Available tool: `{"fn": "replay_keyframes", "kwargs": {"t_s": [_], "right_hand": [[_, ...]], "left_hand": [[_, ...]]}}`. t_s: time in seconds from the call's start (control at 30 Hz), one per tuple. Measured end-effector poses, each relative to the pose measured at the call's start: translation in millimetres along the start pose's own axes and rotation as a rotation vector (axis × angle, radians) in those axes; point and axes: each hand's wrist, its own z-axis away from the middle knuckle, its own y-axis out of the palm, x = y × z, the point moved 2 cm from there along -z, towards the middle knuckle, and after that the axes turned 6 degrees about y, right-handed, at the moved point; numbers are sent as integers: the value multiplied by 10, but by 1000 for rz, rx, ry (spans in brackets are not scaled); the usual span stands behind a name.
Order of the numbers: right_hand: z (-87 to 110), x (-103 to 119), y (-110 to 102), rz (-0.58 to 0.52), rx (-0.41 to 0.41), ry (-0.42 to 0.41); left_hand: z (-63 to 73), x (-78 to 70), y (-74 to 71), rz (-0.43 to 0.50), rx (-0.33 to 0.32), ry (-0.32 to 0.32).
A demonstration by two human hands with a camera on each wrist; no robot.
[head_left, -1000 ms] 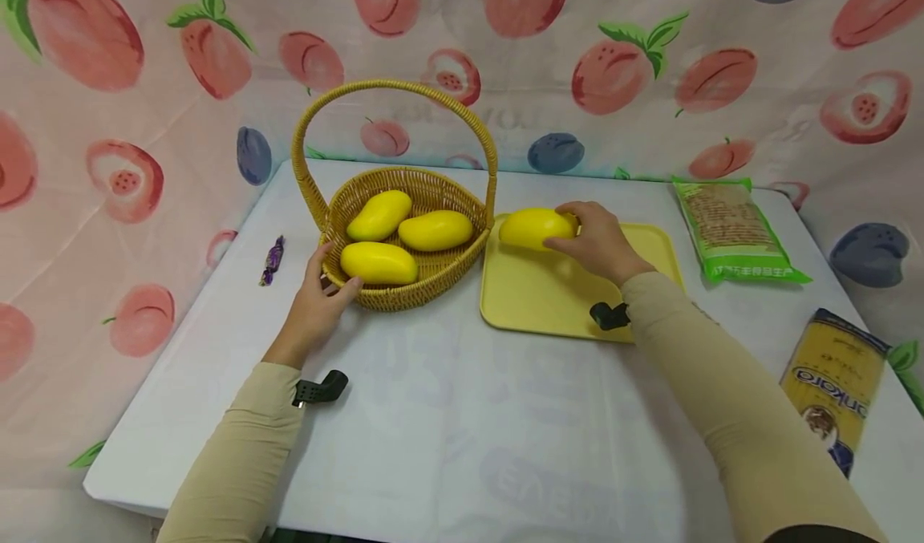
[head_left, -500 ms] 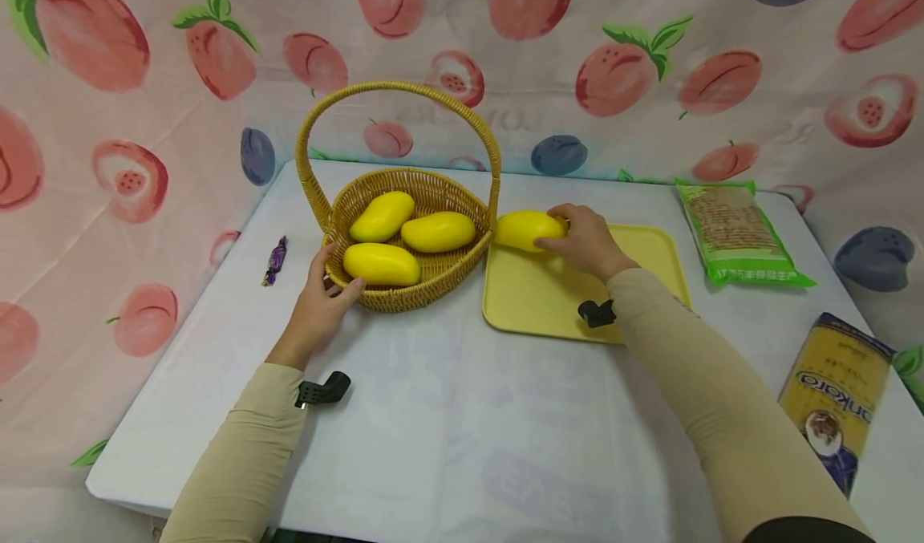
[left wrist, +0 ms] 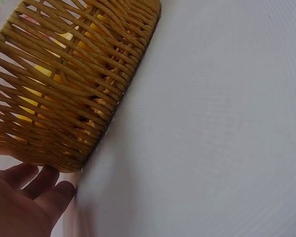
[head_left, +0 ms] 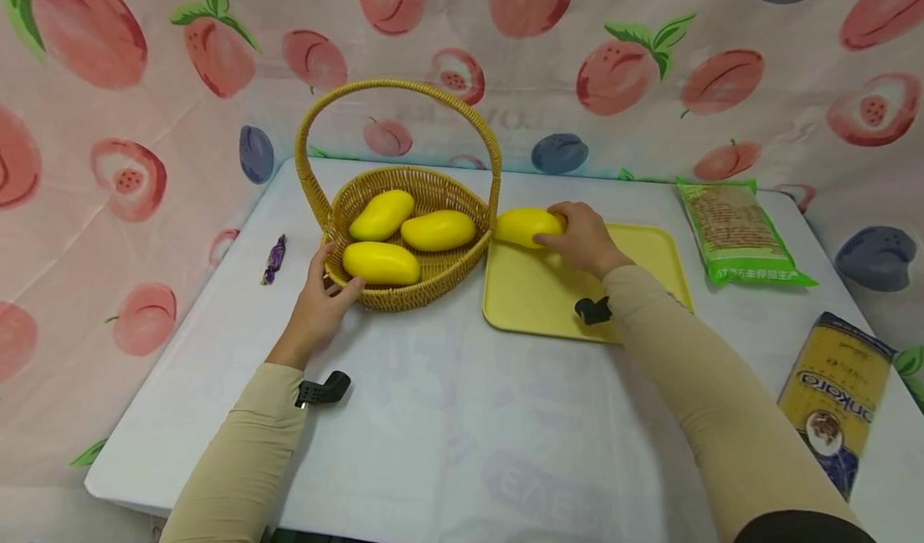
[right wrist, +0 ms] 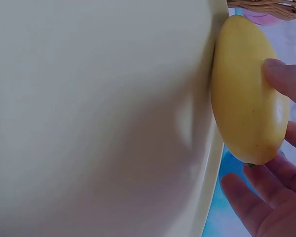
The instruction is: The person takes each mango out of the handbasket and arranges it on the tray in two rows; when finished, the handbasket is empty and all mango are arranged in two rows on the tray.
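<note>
A yellow wicker basket (head_left: pixel 433 293) with a tall arched handle stands at the left of the table, and several yellow mangoes, one of them a mango (head_left: pixel 381 264) near the front rim, lie inside it. My left hand (head_left: pixel 318 306) grips the basket's front left side, thumb at the rim and fingers against the outer weave (left wrist: pixel 69 98). My right hand (head_left: pixel 581 238) holds another mango (right wrist: pixel 249 94) by its right end, thumb on one side and fingers around the other. That mango is over the back left edge of the yellow tray (head_left: pixel 534 306), its left end close to the basket.
A purple wrapped candy (head_left: pixel 273 260) lies left of the basket. Right of the tray are a green-edged food packet (head_left: pixel 738 230) and, nearer the front, a yellow and blue pasta packet (head_left: pixel 837 403). A fruit-printed cloth (head_left: pixel 549 62) hangs behind the white table (head_left: pixel 404 431).
My right hand has carried its mango slightly left, up to the basket's side, and has stayed almost still over the last half second. The left hand and the basket keep their place.
</note>
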Motion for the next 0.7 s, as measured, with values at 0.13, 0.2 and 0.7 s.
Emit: {"fn": "replay_keyframes", "kwargs": {"t_s": [0.13,0.2,0.7], "right_hand": [[-13,-6,4,8,-12,-2],[-18,-11,4,10,-14,1],[-73,41,28,11,1,-26]], "left_hand": [[0,7,-1,-5,-6,2],[1,12,0,-5,-6,3],[0,6,2,-9,0,10]]}}
